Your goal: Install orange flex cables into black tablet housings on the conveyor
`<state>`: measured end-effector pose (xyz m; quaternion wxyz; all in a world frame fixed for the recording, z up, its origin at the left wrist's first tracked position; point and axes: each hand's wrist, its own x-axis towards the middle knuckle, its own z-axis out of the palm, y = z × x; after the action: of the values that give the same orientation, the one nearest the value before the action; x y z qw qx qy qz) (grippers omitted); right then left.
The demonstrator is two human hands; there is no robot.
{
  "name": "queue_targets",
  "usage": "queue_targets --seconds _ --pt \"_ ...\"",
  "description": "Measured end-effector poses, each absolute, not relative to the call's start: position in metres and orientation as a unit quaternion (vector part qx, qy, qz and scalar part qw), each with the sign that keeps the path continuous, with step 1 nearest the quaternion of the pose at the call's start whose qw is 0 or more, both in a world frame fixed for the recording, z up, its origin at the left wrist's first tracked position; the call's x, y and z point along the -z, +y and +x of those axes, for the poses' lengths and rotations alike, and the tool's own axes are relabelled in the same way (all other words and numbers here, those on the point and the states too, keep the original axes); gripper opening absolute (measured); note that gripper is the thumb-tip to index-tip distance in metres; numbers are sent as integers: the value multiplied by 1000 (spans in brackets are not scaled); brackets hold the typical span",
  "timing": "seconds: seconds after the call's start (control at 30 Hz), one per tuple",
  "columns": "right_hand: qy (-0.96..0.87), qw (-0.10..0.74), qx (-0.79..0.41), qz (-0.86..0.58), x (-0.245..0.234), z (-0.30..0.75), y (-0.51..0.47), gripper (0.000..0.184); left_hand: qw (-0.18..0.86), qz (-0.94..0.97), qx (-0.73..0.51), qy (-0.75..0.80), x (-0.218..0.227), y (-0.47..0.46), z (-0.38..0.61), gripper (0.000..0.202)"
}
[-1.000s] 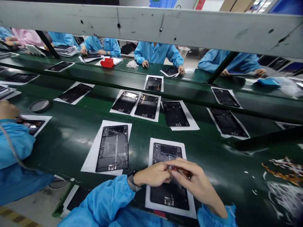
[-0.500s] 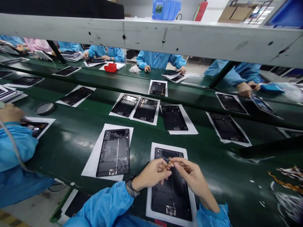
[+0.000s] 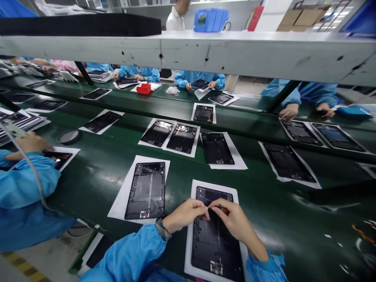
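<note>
Head view. Centrally, an open tablet chassis (image 3: pixel 216 231) lay on its white backing sheet (image 3: pixel 197 187) on the green conveyor belt (image 3: pixel 264 196), nearest the wearer. Both hands met over the upper end of that chassis: the left hand (image 3: pixel 185 214) and right hand (image 3: pixel 233 220) were together, fingertips pinched on a small strip-like part (image 3: pixel 216 205), too small to identify. Half a second before, the same part had been held slightly above the chassis and showed a tan tip; the hands had since lowered toward the top edge of the chassis, so the part appeared to be going onto the frame rather than being readied in the air. Whether it touched the chassis could not be told. Left of the chassis lay a second chassis (image 3: pixel 146 190) on its own sheet, untouched. Beyond the chassis, three more units (image 3: pixel 183 138) lay further up the belt. Far left of it, a co-worker's sleeve (image 3: pixel 26 184) and hand rested at another unit.
</note>
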<state>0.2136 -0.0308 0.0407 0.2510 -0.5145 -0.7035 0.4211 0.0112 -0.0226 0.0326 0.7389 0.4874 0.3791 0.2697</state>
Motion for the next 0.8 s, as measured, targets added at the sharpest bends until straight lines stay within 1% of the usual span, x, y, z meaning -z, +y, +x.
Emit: queue_targets --seconds 0.13,0.2,0.23,0.27,0.37,0.43,0.5,0.6,0.7,0.8 --pt "-714 187 -419 -530 -67 216 -33 20 762 477 -247 361 -37 -20 6 45" --pt "-726 165 -394 -538 -87 216 -31 19 728 531 -242 361 -42 -19 6 49" --pt "-736 154 -379 -539 -97 215 -29 17 689 569 -247 375 -45 -18 7 47" --pt "-748 147 -365 -535 -107 214 -26 17 639 609 -253 395 -47 -17 9 39" --pt "-768 154 -344 -517 -126 212 -15 23 475 712 -261 446 -54 -16 14 10" --pt "-762 164 -368 -507 -128 211 -9 19 419 755 -245 441 -55 -16 16 2" --pt "-750 174 -404 -493 -122 210 -5 15 403 781 -221 423 -53 -18 14 4" --pt "-741 207 -421 -481 -108 209 -2 18 365 805 -199 423 -45 -23 8 5" --pt "-710 240 -436 -498 -94 208 4 17 251 837 -218 435 -34 -28 -1 22" --pt "-673 250 -453 -528 -81 208 16 5 115 876 -234 405 -26 -31 -11 30"
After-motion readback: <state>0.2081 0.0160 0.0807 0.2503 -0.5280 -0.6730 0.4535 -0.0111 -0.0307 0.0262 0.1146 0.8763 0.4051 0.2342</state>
